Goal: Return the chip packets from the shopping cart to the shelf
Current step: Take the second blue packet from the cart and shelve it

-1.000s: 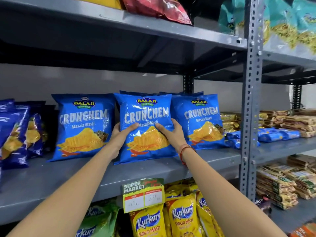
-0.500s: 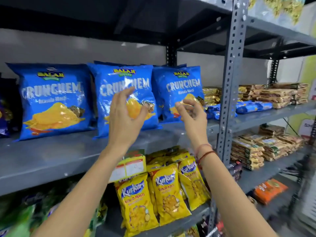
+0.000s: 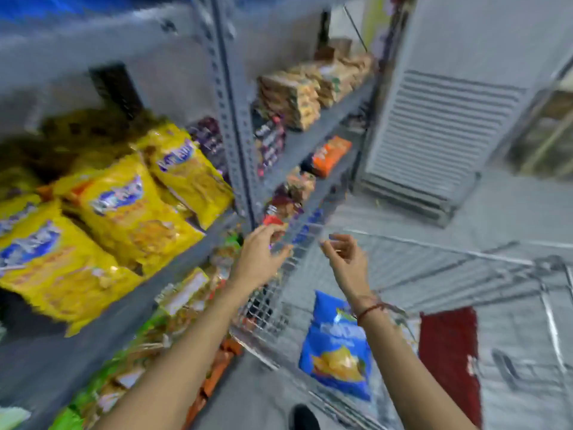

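Note:
A blue chip packet (image 3: 338, 346) with a yellow chip picture lies inside the wire shopping cart (image 3: 434, 268) at the lower right. My left hand (image 3: 260, 259) hovers above the cart's left wall, fingers spread and holding nothing. My right hand (image 3: 344, 259), with a red thread at the wrist, hangs above the blue packet with fingers loosely curled and nothing in them. The grey metal shelf (image 3: 173, 268) runs along the left. The blue packets on the upper shelf show only as a blurred blue strip (image 3: 77, 7) at the top left.
Yellow snack packets (image 3: 124, 212) fill the shelf at left, with green and orange packs on the rows below. The grey perforated upright (image 3: 229, 119) stands in the middle. A white louvred cabinet (image 3: 449, 119) stands behind the cart. A dark red item (image 3: 446, 352) lies in the cart at right.
Both hands let go of the blue packet on the shelf and dropped down toward the cart. The view swung down and right, from the blue packets to the cart.

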Demonstrator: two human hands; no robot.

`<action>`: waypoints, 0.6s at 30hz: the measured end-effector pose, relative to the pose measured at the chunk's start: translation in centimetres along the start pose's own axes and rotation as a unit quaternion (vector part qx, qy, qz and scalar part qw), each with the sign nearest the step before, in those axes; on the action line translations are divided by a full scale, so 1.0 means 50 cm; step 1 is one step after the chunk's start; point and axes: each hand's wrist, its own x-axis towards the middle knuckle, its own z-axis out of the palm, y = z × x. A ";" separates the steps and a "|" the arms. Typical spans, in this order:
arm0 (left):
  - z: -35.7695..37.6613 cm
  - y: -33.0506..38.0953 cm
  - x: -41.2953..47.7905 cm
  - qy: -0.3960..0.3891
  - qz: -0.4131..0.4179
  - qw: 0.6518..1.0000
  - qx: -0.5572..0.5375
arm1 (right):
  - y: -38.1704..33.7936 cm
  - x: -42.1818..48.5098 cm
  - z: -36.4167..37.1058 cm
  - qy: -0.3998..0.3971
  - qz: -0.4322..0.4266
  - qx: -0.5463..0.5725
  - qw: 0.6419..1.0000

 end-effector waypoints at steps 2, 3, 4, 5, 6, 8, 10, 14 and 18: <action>0.102 -0.044 0.016 -0.075 -0.045 0.996 0.001 | 0.112 0.001 -0.047 0.024 0.078 -0.032 0.996; 0.145 -0.064 0.019 -0.103 -0.066 0.992 -0.003 | 0.159 -0.005 -0.069 0.036 0.108 -0.053 0.992; 0.160 -0.081 0.016 -0.117 -0.080 0.990 0.002 | 0.181 -0.016 -0.075 0.036 0.127 -0.066 0.989; 0.194 -0.104 0.018 -0.138 -0.094 0.986 0.010 | 0.215 -0.025 -0.089 0.035 0.152 -0.082 0.984; 0.241 -0.130 0.026 -0.165 -0.113 0.980 0.017 | 0.264 -0.027 -0.108 0.039 0.184 -0.097 0.977; 0.328 -0.180 0.027 -0.232 -0.148 0.961 0.030 | 0.351 -0.039 -0.142 0.043 0.236 -0.139 0.961; 0.401 -0.229 0.012 -0.295 -0.170 0.939 0.049 | 0.428 -0.060 -0.171 0.048 0.285 -0.163 0.943; 0.506 -0.307 -0.004 -0.374 -0.189 0.905 0.070 | 0.531 -0.067 -0.196 0.021 0.368 -0.170 0.914; 0.577 -0.364 -0.009 -0.374 -0.290 0.881 0.015 | 0.603 -0.052 -0.185 -0.014 0.415 -0.079 0.907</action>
